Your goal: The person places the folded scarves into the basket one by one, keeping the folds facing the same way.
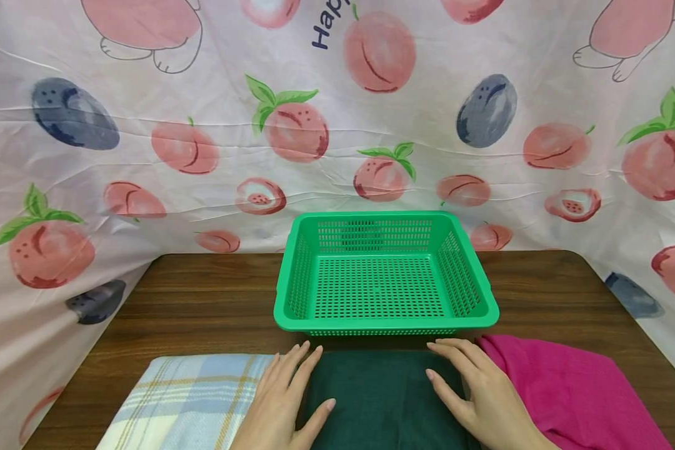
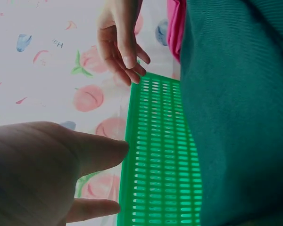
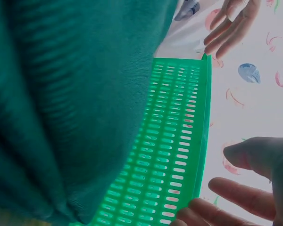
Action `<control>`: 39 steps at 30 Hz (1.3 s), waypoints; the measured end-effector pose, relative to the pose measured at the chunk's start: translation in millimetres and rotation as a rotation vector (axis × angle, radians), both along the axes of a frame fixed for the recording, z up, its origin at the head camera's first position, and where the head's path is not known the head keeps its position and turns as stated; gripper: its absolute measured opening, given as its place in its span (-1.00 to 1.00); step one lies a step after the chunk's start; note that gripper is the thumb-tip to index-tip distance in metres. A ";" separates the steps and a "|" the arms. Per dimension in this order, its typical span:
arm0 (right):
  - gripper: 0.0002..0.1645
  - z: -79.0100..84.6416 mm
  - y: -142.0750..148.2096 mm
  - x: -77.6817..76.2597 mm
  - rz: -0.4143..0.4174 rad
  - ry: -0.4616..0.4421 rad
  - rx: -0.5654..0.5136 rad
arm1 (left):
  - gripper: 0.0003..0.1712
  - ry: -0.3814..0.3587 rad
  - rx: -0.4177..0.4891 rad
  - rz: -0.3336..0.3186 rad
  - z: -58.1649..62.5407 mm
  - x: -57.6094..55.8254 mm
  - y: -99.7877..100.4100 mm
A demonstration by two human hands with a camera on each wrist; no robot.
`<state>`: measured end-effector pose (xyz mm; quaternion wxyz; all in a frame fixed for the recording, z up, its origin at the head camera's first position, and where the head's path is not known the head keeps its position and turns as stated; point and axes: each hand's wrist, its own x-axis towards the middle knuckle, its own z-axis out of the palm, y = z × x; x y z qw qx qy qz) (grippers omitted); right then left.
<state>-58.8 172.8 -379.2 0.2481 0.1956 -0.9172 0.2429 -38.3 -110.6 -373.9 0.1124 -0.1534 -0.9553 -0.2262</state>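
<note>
A dark green folded cloth (image 1: 385,400) lies at the front middle of the table, flanked by both hands. My left hand (image 1: 287,400) is over its left side, fingers spread and thumb apart, near the blue and white plaid cloth (image 1: 197,394). Over the right side is my right hand (image 1: 484,400), fingers extended, beside the magenta folded cloth (image 1: 574,390). Neither hand grips anything. Whether the palms touch the cloths cannot be told. In both wrist views the green cloth (image 2: 236,117) fills much of the frame, with the basket (image 3: 179,141) beyond it.
Behind the cloths stands a green plastic basket (image 1: 295,326) with slotted sides, and nothing lies in it. The wooden table (image 1: 214,306) backs onto a fruit-print curtain (image 1: 337,112), which also hangs at both sides.
</note>
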 end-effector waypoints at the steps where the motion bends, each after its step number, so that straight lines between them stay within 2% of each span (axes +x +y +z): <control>1: -0.44 -0.6 0.6 0.4 -0.002 -0.008 0.006 | -0.25 -0.008 -0.004 -0.005 -1.0 0.3 -0.3; 4: -0.45 -3.2 2.9 1.9 0.000 -0.041 0.020 | -0.24 -0.056 -0.019 -0.020 -3.9 1.0 -0.9; 10: -0.42 -11.5 9.7 7.3 0.020 -0.151 0.017 | -0.21 -0.207 0.005 -0.081 -9.2 0.6 -3.5; 16: -0.31 -18.3 15.3 13.0 -0.048 -0.314 0.063 | -0.13 -0.364 0.073 -0.125 -17.9 -0.5 -5.8; 19: -0.22 -22.9 18.2 14.7 -0.055 -0.345 0.084 | -0.09 -0.444 0.119 -0.118 -24.5 0.0 -5.8; 23: -0.15 -30.0 21.0 16.7 -0.049 -0.364 0.090 | -0.04 -0.546 0.177 -0.075 -33.8 0.7 -4.6; 26: -0.07 -33.1 22.3 17.9 -0.068 -0.457 0.065 | 0.00 -0.606 0.224 -0.046 -39.0 1.7 -3.6; 29: 0.03 -33.3 23.7 17.3 -0.071 -0.615 -0.018 | 0.05 -0.631 0.272 -0.018 -41.8 3.9 -2.8; 32: 0.10 -32.4 25.8 15.3 -0.063 -0.761 -0.117 | 0.10 -0.625 0.297 0.023 -44.0 5.9 -2.3; 35: 0.12 -31.9 28.6 13.6 -0.049 -0.840 -0.170 | 0.12 -0.616 0.308 0.060 -45.5 7.3 -2.1; 39: 0.10 -31.4 32.4 12.8 -0.038 -0.894 -0.218 | 0.11 -0.626 0.333 0.068 -46.8 8.0 -2.8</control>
